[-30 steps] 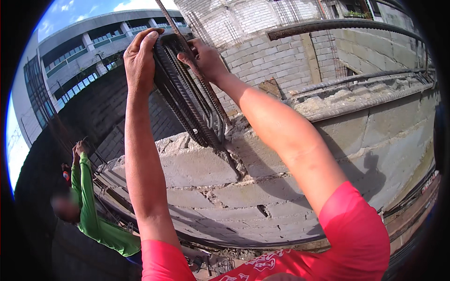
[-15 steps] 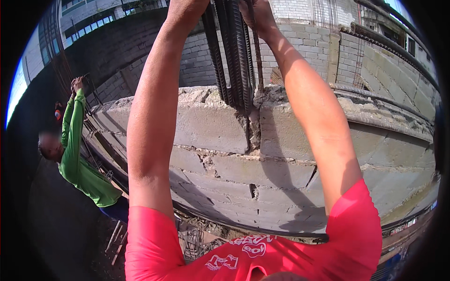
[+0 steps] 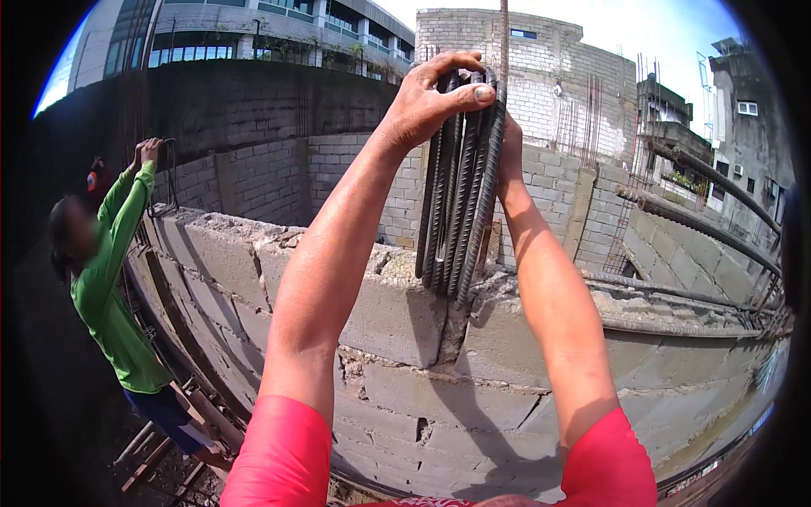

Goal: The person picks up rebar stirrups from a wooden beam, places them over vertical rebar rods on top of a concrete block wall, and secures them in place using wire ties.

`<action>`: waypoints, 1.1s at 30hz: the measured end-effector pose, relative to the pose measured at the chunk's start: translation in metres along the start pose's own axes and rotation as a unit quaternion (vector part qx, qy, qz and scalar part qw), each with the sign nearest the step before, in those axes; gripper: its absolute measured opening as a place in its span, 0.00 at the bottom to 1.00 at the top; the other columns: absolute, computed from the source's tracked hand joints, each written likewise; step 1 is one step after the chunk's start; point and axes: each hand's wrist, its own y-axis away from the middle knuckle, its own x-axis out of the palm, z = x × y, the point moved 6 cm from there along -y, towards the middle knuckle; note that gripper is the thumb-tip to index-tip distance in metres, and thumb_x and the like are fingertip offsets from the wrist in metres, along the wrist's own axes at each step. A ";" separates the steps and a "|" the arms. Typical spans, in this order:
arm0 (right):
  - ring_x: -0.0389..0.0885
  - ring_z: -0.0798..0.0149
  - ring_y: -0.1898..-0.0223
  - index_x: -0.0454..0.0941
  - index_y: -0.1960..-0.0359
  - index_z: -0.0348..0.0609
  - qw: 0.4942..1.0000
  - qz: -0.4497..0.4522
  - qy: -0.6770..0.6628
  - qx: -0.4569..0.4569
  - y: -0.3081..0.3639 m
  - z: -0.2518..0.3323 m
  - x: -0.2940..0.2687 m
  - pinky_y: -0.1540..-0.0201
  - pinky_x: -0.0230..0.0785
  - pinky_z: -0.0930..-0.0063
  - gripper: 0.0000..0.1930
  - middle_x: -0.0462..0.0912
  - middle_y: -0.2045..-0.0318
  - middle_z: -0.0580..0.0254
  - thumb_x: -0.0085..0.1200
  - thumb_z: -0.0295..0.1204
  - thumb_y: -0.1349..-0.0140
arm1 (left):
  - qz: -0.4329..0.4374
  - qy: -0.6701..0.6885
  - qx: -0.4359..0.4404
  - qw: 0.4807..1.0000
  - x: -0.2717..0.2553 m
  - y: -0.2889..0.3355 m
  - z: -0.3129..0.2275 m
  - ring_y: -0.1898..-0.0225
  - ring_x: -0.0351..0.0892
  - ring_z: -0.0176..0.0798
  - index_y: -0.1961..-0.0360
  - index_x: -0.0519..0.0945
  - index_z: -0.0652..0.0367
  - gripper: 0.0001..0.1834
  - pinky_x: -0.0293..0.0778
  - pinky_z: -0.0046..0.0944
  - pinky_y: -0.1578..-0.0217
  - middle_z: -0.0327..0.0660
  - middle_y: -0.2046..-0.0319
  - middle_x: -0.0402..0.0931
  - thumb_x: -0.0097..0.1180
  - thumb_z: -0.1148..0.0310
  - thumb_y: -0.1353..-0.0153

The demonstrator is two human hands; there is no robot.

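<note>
A bundle of dark ribbed rebar stirrups (image 3: 460, 190), bent round at their tops, stands nearly upright over a joint in the top of the block wall (image 3: 397, 313). My left hand (image 3: 432, 100) is closed over the top of the bundle, thumb in front and fingers curled across the bends. On the bundle's right side is my right hand (image 3: 511, 152); the bars hide most of its fingers. A thin vertical rebar (image 3: 504, 34) rises behind the bundle's top. Both my arms reach forward and up.
At left a person in a green long-sleeved shirt (image 3: 118, 287) grips a thin bent bar (image 3: 171, 173) on the same wall. Ribbed bars (image 3: 667, 287) lie along the wall top at right. Another block wall (image 3: 363, 169) stands beyond. Planks (image 3: 152, 460) lie low at left.
The view has tilted up, so both hands and the bundle's bent tops now show fully or in part. The bundle still stands at the same wall joint. The person in green still reaches up.
</note>
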 end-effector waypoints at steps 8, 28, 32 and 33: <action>0.79 0.77 0.64 0.78 0.50 0.40 0.997 -0.001 -0.054 0.059 -0.003 0.000 0.011 0.60 0.74 0.80 0.13 0.82 0.62 0.70 0.53 0.33 0.30 | -0.052 0.026 0.020 0.998 -0.014 0.005 0.002 0.45 0.76 0.38 0.38 0.72 0.63 0.44 0.72 0.38 0.42 0.46 0.46 0.76 0.75 0.50 0.52; 0.77 0.73 0.73 0.82 0.61 0.39 0.977 0.100 -0.109 0.152 0.009 -0.023 0.020 0.72 0.69 0.76 0.10 0.83 0.72 0.67 0.64 0.31 0.41 | 0.158 0.014 -0.016 0.987 -0.017 0.002 -0.026 0.38 0.70 0.41 0.36 0.72 0.61 0.43 0.62 0.41 0.35 0.43 0.40 0.72 0.53 0.60 0.60; 0.78 0.73 0.69 0.84 0.61 0.38 0.976 0.088 -0.134 0.147 0.007 -0.024 0.022 0.63 0.71 0.75 0.10 0.84 0.70 0.66 0.64 0.31 0.39 | 0.151 -0.019 -0.026 0.988 -0.031 0.005 -0.031 0.37 0.69 0.41 0.35 0.70 0.63 0.44 0.60 0.40 0.34 0.45 0.38 0.71 0.50 0.60 0.59; 0.78 0.72 0.69 0.84 0.61 0.38 0.971 0.085 -0.141 0.175 0.010 -0.026 0.024 0.63 0.71 0.75 0.10 0.84 0.70 0.66 0.64 0.32 0.39 | 0.143 0.013 -0.007 0.990 -0.032 0.006 -0.025 0.37 0.68 0.40 0.34 0.70 0.63 0.41 0.59 0.39 0.33 0.45 0.37 0.70 0.49 0.61 0.55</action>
